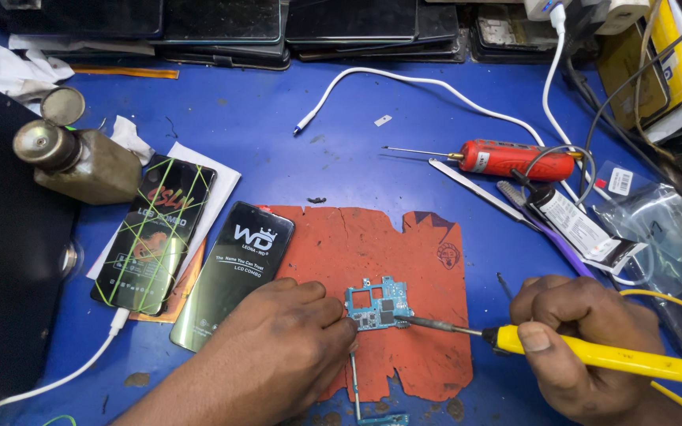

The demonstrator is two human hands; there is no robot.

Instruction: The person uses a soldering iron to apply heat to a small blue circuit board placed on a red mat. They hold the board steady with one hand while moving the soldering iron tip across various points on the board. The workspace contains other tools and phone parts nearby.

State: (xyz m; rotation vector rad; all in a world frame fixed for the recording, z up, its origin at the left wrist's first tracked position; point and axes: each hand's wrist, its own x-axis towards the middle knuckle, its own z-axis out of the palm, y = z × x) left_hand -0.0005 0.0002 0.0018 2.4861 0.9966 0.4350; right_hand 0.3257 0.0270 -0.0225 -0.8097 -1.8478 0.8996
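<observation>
Bright even overhead light, soft shadows, sharp focus, slight edge distortion

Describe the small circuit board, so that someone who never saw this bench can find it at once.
Find the blue table, then the torn red mat near its front edge. On the mat lies the small blue-green circuit board, pinned by the left hand and touched by the yellow soldering iron. Unlike the phones beside it, it has rectangular cut-outs.

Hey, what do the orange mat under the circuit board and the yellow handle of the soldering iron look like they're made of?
The orange mat looks like silicone or rubber: matte, lying flat, with ragged, torn edges and dark burn spots. The yellow handle of the soldering iron in the right hand looks like smooth moulded plastic with a faint sheen; its tip is bare grey metal. The circuit board shows a blue laminate face.
</observation>
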